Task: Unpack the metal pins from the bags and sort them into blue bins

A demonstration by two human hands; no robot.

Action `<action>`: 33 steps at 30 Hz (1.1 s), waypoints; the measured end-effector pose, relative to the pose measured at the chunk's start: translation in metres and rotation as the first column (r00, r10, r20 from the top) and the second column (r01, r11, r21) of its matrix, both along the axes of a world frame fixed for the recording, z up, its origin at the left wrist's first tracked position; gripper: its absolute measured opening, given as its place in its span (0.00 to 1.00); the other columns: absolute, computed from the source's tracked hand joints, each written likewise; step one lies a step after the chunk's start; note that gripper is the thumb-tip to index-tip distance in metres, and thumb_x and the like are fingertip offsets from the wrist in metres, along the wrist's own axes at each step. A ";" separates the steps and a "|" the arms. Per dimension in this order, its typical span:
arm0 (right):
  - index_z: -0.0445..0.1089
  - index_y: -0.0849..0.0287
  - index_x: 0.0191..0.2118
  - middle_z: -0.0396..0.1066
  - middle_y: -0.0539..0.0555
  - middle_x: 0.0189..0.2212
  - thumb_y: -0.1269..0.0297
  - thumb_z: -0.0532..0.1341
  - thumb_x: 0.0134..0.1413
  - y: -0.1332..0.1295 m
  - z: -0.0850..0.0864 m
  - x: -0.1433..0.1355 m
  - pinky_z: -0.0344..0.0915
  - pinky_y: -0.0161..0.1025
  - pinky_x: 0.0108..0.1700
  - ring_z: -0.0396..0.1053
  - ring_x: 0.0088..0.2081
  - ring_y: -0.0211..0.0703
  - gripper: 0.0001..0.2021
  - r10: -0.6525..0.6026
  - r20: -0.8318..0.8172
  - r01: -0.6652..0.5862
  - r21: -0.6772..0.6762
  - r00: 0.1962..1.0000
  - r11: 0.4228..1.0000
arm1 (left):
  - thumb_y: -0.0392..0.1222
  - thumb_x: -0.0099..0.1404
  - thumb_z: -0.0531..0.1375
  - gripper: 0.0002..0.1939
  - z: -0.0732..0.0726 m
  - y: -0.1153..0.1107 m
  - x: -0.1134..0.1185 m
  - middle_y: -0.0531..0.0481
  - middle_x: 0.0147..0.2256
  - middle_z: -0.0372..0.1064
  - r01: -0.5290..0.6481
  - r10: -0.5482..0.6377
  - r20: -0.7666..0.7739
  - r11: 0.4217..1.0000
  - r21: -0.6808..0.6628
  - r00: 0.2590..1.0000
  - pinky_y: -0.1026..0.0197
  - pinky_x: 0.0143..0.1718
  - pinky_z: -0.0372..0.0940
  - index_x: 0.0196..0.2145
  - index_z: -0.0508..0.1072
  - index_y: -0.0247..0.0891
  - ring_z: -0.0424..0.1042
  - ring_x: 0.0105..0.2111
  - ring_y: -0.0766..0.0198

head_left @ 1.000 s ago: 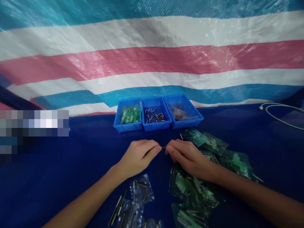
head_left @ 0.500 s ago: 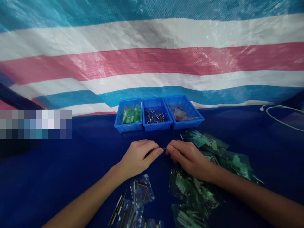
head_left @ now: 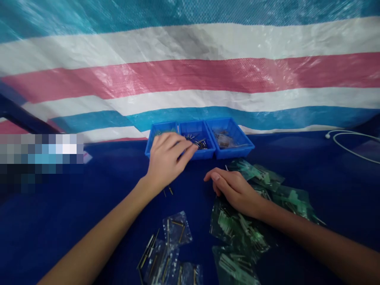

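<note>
My left hand [head_left: 168, 158] is raised at the front of the blue bins, its fingers bent and thumb tip close to the index finger. It covers much of the left bin [head_left: 147, 147], and its fingertips are by the middle bin [head_left: 198, 155], which holds small dark and silver metal pins [head_left: 202, 143]. Whatever is in its pinch is hidden. Curled above the table, my right hand [head_left: 233, 189] has its fingers folded in; anything inside does not show. Beside it lie clear bags with pale green pieces [head_left: 227, 225]. Two small brass-coloured pins [head_left: 170, 190] lie below my left wrist.
The right bin [head_left: 242, 150] contains clear plastic bags. Small bags with brass pins [head_left: 178, 227] and loose thin rods [head_left: 148, 247] lie at the front. More green-piece bags [head_left: 293, 202] spread right. A white cable [head_left: 341, 146] loops at far right; a striped sheet [head_left: 190, 75] hangs behind.
My left hand has moved away from my right hand, up and left to the bins. The thin piece between them is no longer visible. My right hand stays nearly in place.
</note>
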State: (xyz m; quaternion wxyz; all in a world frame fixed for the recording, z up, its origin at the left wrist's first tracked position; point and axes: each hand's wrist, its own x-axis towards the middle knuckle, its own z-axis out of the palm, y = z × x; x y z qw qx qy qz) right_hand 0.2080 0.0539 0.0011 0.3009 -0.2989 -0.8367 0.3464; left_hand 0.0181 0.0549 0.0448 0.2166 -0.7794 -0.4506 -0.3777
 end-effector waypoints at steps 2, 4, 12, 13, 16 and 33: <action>0.65 0.60 0.32 0.59 0.46 0.16 0.59 0.41 0.64 -0.001 0.001 0.000 0.55 0.33 0.26 0.61 0.20 0.35 0.19 -0.004 0.017 0.003 0.053 1.000 0.999 | 0.42 0.63 0.56 0.10 0.000 0.016 0.001 0.48 0.31 0.73 -0.113 0.106 -0.065 0.986 -0.125 0.992 0.53 0.38 0.59 0.30 0.74 0.37 0.69 0.37 0.57; 0.65 0.60 0.30 0.59 0.47 0.17 0.58 0.41 0.64 -0.002 0.002 -0.001 0.56 0.34 0.26 0.61 0.20 0.36 0.21 -0.002 0.027 0.000 0.087 1.000 0.996 | 0.41 0.64 0.55 0.09 -0.003 0.028 0.003 0.47 0.34 0.73 -0.163 0.142 -0.108 0.961 -0.224 0.984 0.51 0.40 0.58 0.31 0.74 0.37 0.68 0.40 0.54; 0.64 0.59 0.27 0.60 0.48 0.17 0.58 0.40 0.64 -0.002 0.005 -0.002 0.55 0.35 0.27 0.61 0.21 0.37 0.22 0.018 0.040 -0.023 0.121 0.999 0.992 | 0.37 0.65 0.52 0.09 0.019 -0.005 -0.011 0.48 0.35 0.72 0.047 -0.071 -0.081 0.963 -0.267 0.994 0.57 0.43 0.61 0.36 0.72 0.35 0.68 0.39 0.62; 0.64 0.59 0.27 0.60 0.48 0.17 0.58 0.40 0.64 -0.002 0.005 -0.002 0.55 0.35 0.27 0.61 0.21 0.37 0.21 0.022 0.042 -0.027 0.120 0.999 0.992 | 0.36 0.65 0.52 0.08 0.021 -0.016 -0.018 0.48 0.35 0.72 0.109 -0.135 -0.070 0.951 -0.291 0.988 0.57 0.44 0.62 0.36 0.71 0.35 0.68 0.39 0.62; 0.64 0.59 0.27 0.60 0.48 0.17 0.59 0.41 0.63 -0.003 0.005 -0.002 0.55 0.35 0.26 0.61 0.21 0.37 0.21 0.026 0.053 -0.032 0.111 0.998 0.993 | 0.32 0.64 0.52 0.09 0.016 -0.047 -0.041 0.49 0.35 0.72 0.147 -0.168 -0.013 0.893 -0.425 0.986 0.57 0.42 0.63 0.37 0.70 0.37 0.68 0.39 0.62; 0.64 0.60 0.27 0.61 0.48 0.18 0.59 0.42 0.63 -0.004 0.003 -0.001 0.54 0.36 0.28 0.60 0.22 0.37 0.20 0.036 0.082 -0.044 0.104 0.996 0.994 | 0.35 0.64 0.50 0.10 -0.020 -0.073 -0.068 0.47 0.38 0.71 0.021 -0.042 -0.015 0.745 -0.667 0.999 0.57 0.43 0.66 0.37 0.71 0.39 0.70 0.40 0.61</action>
